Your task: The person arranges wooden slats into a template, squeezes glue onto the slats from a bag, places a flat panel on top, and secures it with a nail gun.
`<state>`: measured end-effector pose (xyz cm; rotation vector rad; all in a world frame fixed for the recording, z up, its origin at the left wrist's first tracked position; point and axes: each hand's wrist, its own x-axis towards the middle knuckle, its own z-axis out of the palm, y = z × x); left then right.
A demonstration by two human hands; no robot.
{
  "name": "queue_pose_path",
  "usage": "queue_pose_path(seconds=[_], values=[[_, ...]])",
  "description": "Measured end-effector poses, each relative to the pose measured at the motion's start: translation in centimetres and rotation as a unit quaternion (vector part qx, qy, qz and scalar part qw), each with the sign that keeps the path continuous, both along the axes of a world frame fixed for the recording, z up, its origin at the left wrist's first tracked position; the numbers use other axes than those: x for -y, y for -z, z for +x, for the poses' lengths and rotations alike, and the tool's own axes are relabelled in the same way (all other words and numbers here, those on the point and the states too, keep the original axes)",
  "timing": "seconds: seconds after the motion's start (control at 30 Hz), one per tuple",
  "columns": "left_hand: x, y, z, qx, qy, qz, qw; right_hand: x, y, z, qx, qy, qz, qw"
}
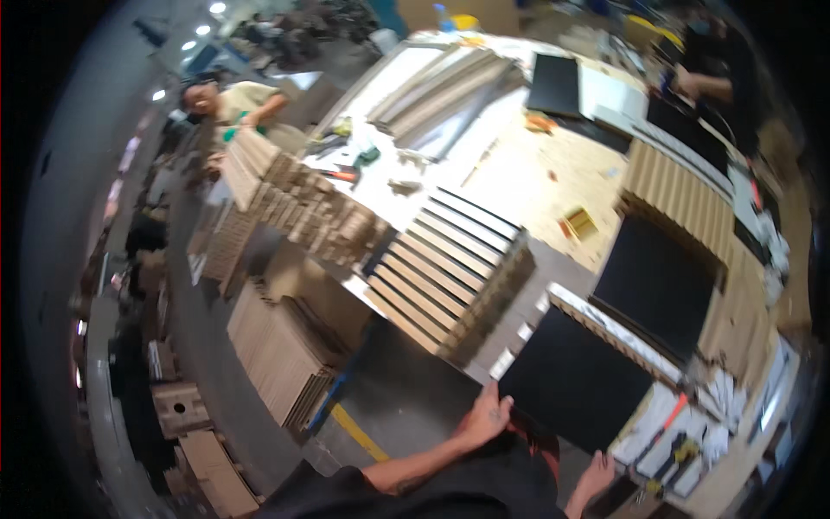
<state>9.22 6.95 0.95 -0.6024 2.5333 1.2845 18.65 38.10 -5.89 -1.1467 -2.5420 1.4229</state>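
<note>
A flat black panel (575, 376) lies in front of me, tilted in the view, at the near side of the worktable. My left hand (486, 420) is closed on its left corner, the thumb at the edge. At its near right corner, my right hand (598, 473) is closed on the edge, with part of the fingers hidden. Along the panel's far side runs a white-topped strip with a ribbed side (614, 330). Beyond that strip lies a second black panel (659, 281), beside a stack of light brown ribbed pieces (679, 199).
A slatted stack with dark gaps (441, 272) stands left of the panel. Farther left are piled wooden strips (320, 212) and upright brown boards (281, 355). A red-handled tool (674, 410) lies at right. One person works at far left, another at far right.
</note>
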Motion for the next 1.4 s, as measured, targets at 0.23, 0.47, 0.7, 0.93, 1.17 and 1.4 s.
queue_pose_path(seconds=[0.23,0.47,0.7,0.93,1.17,1.4], values=[[3.3,1.0,-0.8,-0.064,-0.021,0.009,0.998,2.8,-3.0,-3.9,0.115,-0.06,0.083,0.988],[0.0,-1.7,-5.9,-0.185,0.156,-0.213,0.947,3.5,-5.8,-5.1,0.117,-0.043,0.261,0.957],[-11.7,5.9,-18.1,-0.373,0.389,-0.174,0.824,6.0,-4.0,-11.9,0.018,-0.32,0.254,0.912],[-17.1,8.1,-19.1,-0.363,0.375,-0.192,0.831,5.3,-3.7,-13.9,0.077,-0.353,0.243,0.9],[-18.3,7.4,-19.4,-0.29,0.371,-0.263,0.842,4.2,-3.8,-14.4,0.044,-0.336,0.177,0.924],[-18.4,8.0,-19.6,-0.27,0.37,-0.275,0.845,-12.3,-4.4,-15.7,0.054,0.081,0.301,0.949]])
